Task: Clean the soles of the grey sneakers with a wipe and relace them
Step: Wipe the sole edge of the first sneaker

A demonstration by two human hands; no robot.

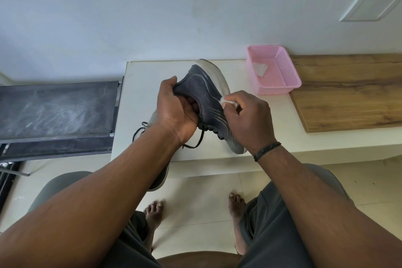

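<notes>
Above the white table [272, 137] I hold one grey sneaker [204, 93] in the air, turned on its side with the pale sole facing away from me and to the right. My left hand [176, 106] is closed around the heel opening, with the fingers inside the shoe. My right hand [248, 119] is closed on a small white wipe [228, 101] and presses it against the edge of the sole, near the middle of the shoe.

I judge that the cleaning step is in progress, not finished. The sole edge near the heel looks light, but I cannot tell how much of it is already wiped. The black lace [200, 137] hangs loose below the shoe, so the relacing is not done yet for this one.

A second sneaker [152, 119] lies on the table under my left forearm, mostly hidden; I cannot tell if its sole is clean. Its lace also seems loose. A pink basket [278, 87] stands near the wall with a white piece of paper or wipe inside.
</notes>
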